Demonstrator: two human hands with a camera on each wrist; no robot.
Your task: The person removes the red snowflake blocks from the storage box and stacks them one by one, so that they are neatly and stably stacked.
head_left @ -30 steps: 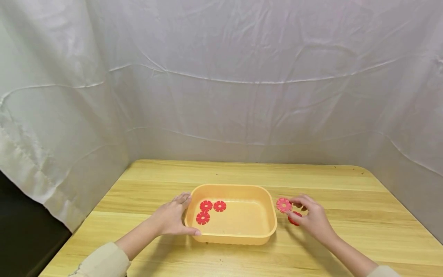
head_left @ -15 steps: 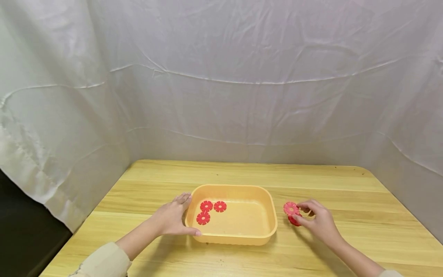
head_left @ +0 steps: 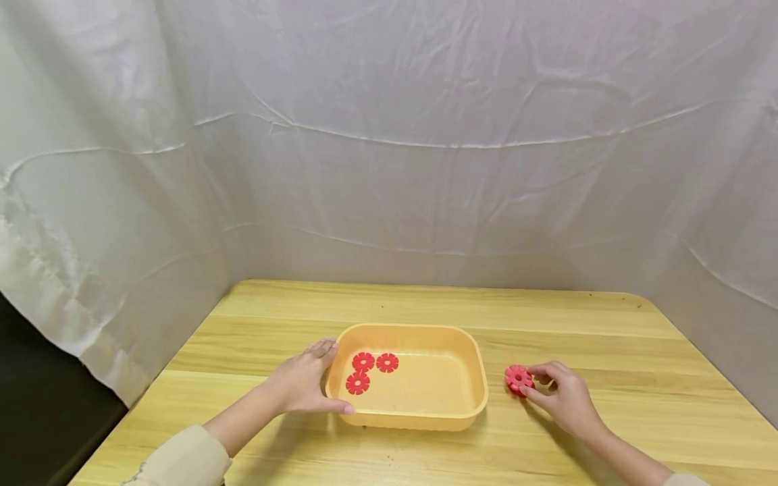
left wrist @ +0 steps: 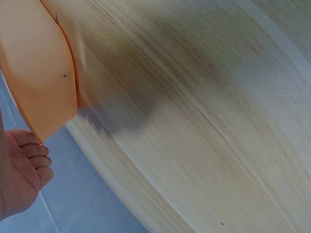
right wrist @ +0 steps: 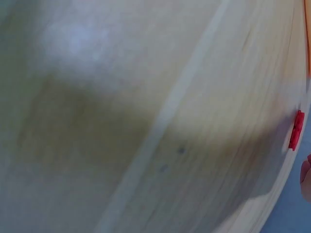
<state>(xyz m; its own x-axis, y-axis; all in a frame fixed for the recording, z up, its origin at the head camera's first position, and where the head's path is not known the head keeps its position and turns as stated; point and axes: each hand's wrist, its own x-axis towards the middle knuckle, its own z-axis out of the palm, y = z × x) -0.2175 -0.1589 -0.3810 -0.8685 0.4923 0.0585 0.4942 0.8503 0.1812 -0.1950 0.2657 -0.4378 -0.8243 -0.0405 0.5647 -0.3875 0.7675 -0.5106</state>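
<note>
In the head view, a shallow yellow plastic tub (head_left: 419,422) stands on the wooden table. My left hand (head_left: 304,381) grips its left end, thumb over the front rim and fingers at the far corner; the left wrist view shows the curled fingers (left wrist: 36,155) at the tub's rim. Right of the tub, my right hand (head_left: 565,398) pinches a red notched, flower-shaped plastic disc (head_left: 518,370) between thumb and fingers. That disc lies over another red disc, mostly hidden beneath it. In the right wrist view a red stack (right wrist: 296,130) shows on the tabletop, fingertips (right wrist: 306,179) close by.
Inside the tub, at its left, lie three red notched discs (head_left: 357,383). The wooden table (head_left: 608,351) extends around the tub to both sides. Pale grey cloth (head_left: 425,202) hangs behind the table and along its sides.
My right hand has moved right and slightly nearer, bringing its disc from beside the tub to over the disc on the table. The left hand and tub stay put.
</note>
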